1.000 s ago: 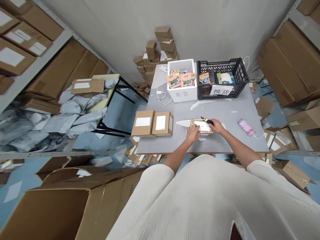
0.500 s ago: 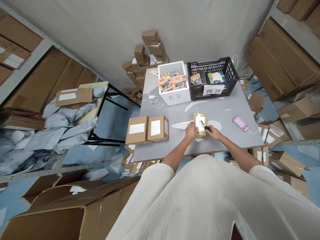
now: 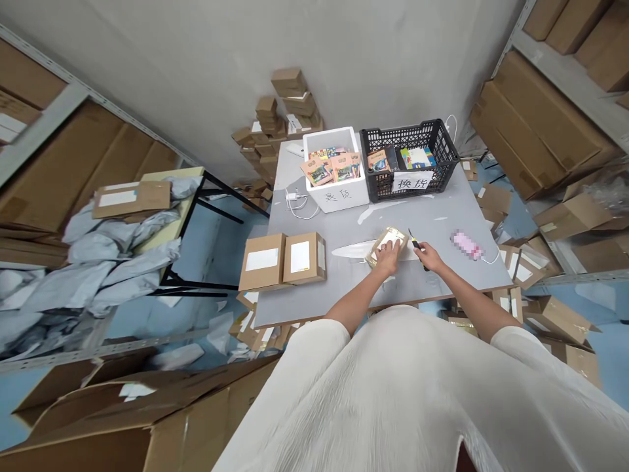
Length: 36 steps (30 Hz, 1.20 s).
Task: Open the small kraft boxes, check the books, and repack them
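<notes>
A small flat package (image 3: 398, 234), wrapped in shiny yellowish tape and with a white label, lies slanted on the grey table (image 3: 344, 226). Over its near part sits my left hand (image 3: 388, 257), gripping it with the fingers partly spread. My right hand (image 3: 429, 256) is closed round the black and yellow handle of a utility knife (image 3: 417, 244). Its blade points up and to the left, just right of the package and apart from it.
Two labelled cartons (image 3: 282, 262) stand on the table's left side. Behind are a white foam box (image 3: 339, 196) and a black crate (image 3: 373, 183), both holding booklets. A blurred pink item (image 3: 466, 244) with a white cable lies right. Grey parcels (image 3: 113, 262) cover a side table.
The package has turned clockwise, and my left hand has shifted from its left edge onto its top. My right hand has drawn the knife off the package to the right.
</notes>
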{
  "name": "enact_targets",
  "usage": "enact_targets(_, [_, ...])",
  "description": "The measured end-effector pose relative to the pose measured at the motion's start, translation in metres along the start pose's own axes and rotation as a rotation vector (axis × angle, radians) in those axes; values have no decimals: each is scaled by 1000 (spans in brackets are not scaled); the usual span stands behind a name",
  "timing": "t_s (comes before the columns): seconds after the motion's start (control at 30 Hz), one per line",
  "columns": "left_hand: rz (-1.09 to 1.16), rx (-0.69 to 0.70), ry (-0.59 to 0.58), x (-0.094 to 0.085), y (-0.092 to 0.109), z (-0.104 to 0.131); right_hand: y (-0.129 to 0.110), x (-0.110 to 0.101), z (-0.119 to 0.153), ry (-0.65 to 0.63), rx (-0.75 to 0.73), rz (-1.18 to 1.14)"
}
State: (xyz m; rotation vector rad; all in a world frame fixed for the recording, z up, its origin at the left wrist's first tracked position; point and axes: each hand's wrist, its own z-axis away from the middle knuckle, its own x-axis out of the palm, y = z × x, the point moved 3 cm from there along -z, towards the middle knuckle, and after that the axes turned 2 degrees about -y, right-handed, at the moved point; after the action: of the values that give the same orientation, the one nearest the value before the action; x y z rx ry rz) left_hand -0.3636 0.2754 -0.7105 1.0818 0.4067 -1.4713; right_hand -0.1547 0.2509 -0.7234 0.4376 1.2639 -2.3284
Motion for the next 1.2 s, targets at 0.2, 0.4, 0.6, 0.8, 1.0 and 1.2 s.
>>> enact_targets(0.2, [-78,168,-49,-15,-19,19,-4,16,-2,-67,57,-319])
enact_targets(0.4, [-97,193,-22,-13,-10,25,-5,18,7,-305,170,-504])
enact_targets(0.6, [-126,191,-2,-6,-6,22,7,-20,6,-277,19,-108])
enact_targets(0.8, [-142,235,22,-1,-9,19,5,-54,-7,-353,-226,309])
enact_targets(1.0, [-144,259,33,3,-10,22,-17,-49,-25,-376,-278,672])
enact_targets(1.2, [-144,267,50,2,-11,24,-38,-40,-32,-461,-287,758])
